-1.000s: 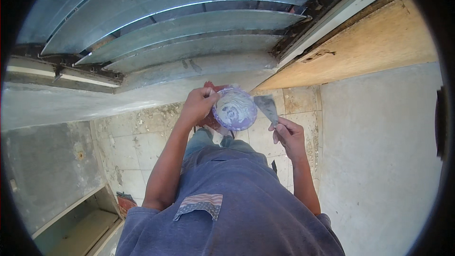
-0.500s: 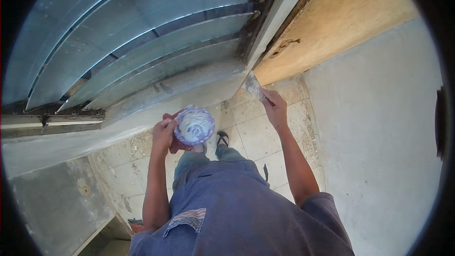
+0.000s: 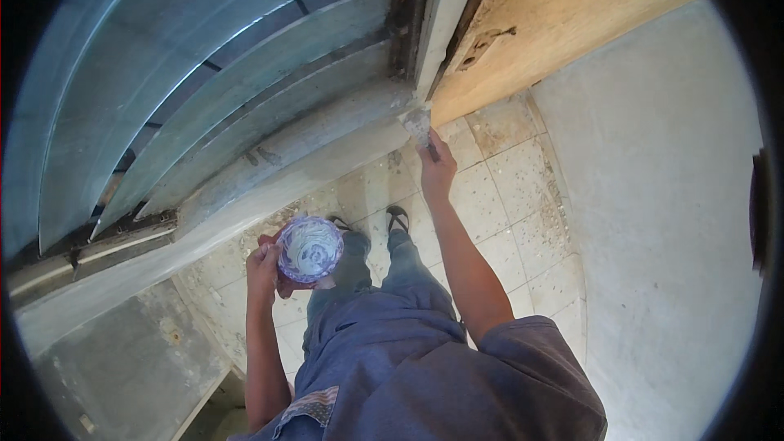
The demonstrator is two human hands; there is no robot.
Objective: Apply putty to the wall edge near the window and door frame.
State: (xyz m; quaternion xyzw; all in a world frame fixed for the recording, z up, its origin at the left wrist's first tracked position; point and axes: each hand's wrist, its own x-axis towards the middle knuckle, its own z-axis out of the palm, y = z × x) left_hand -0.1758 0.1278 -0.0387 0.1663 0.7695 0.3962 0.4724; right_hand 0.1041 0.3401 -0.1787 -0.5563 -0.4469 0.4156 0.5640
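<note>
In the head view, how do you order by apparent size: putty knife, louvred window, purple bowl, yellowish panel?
1. Louvred window
2. Yellowish panel
3. Purple bowl
4. Putty knife, partly covered by the right hand

Open room lay mid-frame between the bowl (image 3: pixel 311 249) and right hand (image 3: pixel 438 167), above the tiled floor (image 3: pixel 523 188). Louvre slats (image 3: pixel 245 73) barred the upper left, the yellowish door (image 3: pixel 563 24) the upper right, a grey wall (image 3: pixel 670 171) the right.

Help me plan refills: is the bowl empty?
Not empty: pale paste coats the inside of the bowl; I cannot tell how deep.
</note>
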